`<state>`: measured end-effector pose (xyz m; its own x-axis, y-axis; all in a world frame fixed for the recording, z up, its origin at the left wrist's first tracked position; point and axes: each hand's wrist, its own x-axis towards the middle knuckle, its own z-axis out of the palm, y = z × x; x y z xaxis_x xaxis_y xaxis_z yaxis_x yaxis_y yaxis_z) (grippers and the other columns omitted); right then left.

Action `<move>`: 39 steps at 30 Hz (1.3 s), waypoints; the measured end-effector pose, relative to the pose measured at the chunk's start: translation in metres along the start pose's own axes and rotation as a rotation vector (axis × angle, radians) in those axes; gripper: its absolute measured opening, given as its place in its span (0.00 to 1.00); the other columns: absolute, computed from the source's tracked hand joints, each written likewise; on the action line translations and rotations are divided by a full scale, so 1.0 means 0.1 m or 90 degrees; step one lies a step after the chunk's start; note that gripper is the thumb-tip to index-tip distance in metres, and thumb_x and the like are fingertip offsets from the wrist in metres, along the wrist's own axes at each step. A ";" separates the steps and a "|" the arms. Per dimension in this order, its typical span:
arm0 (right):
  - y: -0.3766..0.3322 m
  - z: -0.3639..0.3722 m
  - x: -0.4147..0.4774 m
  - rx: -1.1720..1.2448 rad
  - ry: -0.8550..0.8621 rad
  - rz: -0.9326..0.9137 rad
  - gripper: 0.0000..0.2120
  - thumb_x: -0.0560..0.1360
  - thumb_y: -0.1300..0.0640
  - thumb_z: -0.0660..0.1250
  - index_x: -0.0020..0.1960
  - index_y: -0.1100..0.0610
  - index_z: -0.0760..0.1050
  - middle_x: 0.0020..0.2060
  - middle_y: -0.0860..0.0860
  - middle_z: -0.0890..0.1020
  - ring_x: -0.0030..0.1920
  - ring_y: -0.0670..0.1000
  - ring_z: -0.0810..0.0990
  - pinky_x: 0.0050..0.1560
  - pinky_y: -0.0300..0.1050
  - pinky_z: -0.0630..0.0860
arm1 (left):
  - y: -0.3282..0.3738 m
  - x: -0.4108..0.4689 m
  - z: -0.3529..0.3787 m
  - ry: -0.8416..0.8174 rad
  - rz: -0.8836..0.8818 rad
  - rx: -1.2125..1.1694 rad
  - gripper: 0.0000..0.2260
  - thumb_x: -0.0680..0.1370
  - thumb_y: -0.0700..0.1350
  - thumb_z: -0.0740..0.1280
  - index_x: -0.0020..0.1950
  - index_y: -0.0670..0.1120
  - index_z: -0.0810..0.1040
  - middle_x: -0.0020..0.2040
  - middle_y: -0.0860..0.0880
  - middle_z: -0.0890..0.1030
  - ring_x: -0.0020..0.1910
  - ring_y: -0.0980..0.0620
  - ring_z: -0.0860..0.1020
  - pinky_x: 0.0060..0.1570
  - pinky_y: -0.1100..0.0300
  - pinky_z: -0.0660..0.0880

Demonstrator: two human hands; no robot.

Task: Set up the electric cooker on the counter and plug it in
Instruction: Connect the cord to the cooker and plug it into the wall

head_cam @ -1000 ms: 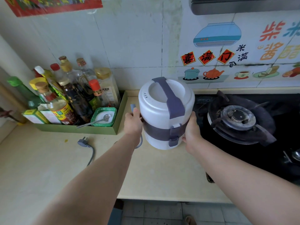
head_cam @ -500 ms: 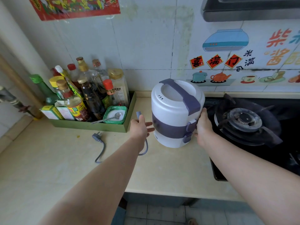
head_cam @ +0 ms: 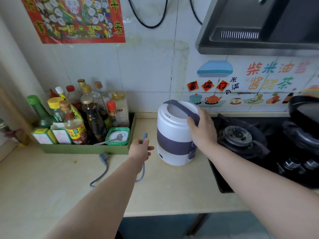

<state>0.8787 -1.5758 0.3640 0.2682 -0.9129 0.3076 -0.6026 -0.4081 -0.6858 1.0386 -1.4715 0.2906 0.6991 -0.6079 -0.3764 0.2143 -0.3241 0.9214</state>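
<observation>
On a beige bench (head_cam: 51,187), a white-and-purple electric cooker (head_cam: 174,135) stands upright between a green tray (head_cam: 82,149) of bottles and the gas stove (head_cam: 238,137). The right hand (head_cam: 202,133) curls its fingers over the lid handle; the left hand (head_cam: 139,150), just beside the cooker, grips the grey power cord (head_cam: 103,171).

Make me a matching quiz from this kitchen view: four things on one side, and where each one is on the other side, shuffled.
Things
1. cooker
2. wall plug
3. spoon
4. cord connector

Places
A. in the green tub of white powder
B. held in the left hand
C. lying on the counter in front of the green tray
D. standing on the counter, with the right hand on its top

Pairs: 1-D, 2-C, 3-A, 4-B
</observation>
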 end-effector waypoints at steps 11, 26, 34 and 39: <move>-0.32 0.13 0.30 -0.350 -0.251 -0.179 0.28 0.79 0.39 0.51 0.76 0.47 0.57 0.79 0.52 0.51 0.79 0.52 0.44 0.75 0.58 0.46 | -0.30 -0.07 -0.29 -0.047 0.022 0.171 0.08 0.70 0.42 0.74 0.45 0.45 0.78 0.39 0.47 0.82 0.33 0.51 0.78 0.38 0.60 0.70; -0.31 0.23 0.50 -0.368 -0.266 -0.269 0.38 0.75 0.31 0.53 0.78 0.50 0.52 0.79 0.46 0.52 0.78 0.50 0.50 0.74 0.52 0.55 | -0.52 0.23 0.11 0.001 0.055 0.474 0.09 0.74 0.41 0.66 0.51 0.45 0.84 0.47 0.43 0.84 0.47 0.42 0.80 0.42 0.57 0.75; -0.28 0.26 0.52 -0.388 -0.251 -0.278 0.37 0.74 0.31 0.52 0.77 0.49 0.54 0.79 0.45 0.52 0.78 0.49 0.49 0.74 0.51 0.53 | -0.60 0.32 0.30 0.062 0.083 0.531 0.10 0.75 0.39 0.64 0.54 0.47 0.79 0.50 0.45 0.82 0.52 0.44 0.78 0.41 0.60 0.69; -0.28 0.28 0.52 -0.389 -0.247 -0.271 0.37 0.74 0.31 0.52 0.77 0.48 0.55 0.79 0.45 0.52 0.78 0.49 0.49 0.74 0.51 0.55 | -0.65 0.35 0.27 0.070 0.080 0.494 0.11 0.73 0.40 0.64 0.53 0.49 0.81 0.49 0.46 0.83 0.53 0.45 0.77 0.46 0.58 0.74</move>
<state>0.9303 -1.6119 0.3808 0.7371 -0.6624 0.1340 -0.6626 -0.7473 -0.0494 1.0309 -1.4913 0.2152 0.7582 -0.6118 -0.2255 -0.3790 -0.6949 0.6111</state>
